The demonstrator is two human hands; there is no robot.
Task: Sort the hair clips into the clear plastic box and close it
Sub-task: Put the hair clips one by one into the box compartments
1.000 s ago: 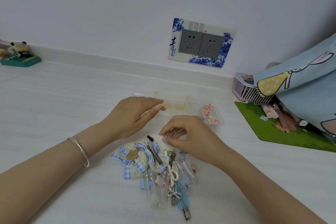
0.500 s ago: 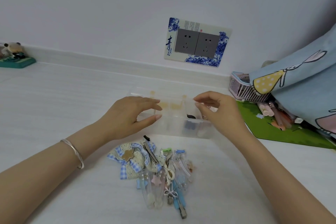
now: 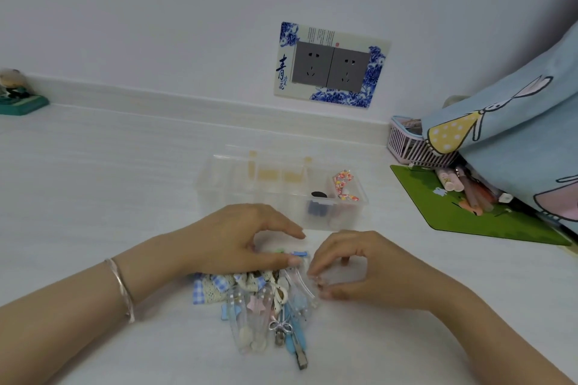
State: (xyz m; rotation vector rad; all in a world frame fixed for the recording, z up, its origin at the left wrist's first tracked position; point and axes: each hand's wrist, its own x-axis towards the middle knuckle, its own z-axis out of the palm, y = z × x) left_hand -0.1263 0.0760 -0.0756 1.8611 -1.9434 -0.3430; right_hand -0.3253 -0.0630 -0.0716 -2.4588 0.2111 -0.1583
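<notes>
The clear plastic box (image 3: 219, 194) stands open on the white table, divided into compartments. Its right end holds a floral clip (image 3: 343, 185) and some dark and blue clips (image 3: 316, 206). A pile of hair clips (image 3: 266, 309) with a blue checked bow (image 3: 206, 286) lies in front of the box. My left hand (image 3: 237, 237) arches over the pile's far end, thumb resting by a small blue clip (image 3: 298, 255). My right hand (image 3: 353, 266) is at the pile's right edge with curled fingertips touching a clear clip (image 3: 301, 283); whether it pinches the clip is unclear.
A green mat (image 3: 463, 216) with pens lies at the right, under a blue cartoon-print cloth (image 3: 516, 141). A pink basket (image 3: 413, 150) stands by the wall. A wall socket (image 3: 331, 67) is behind the box. A small figurine (image 3: 15, 94) is at the far left.
My right hand came back from the box's right end to the pile. My left hand left the box and dropped onto the pile's far end.
</notes>
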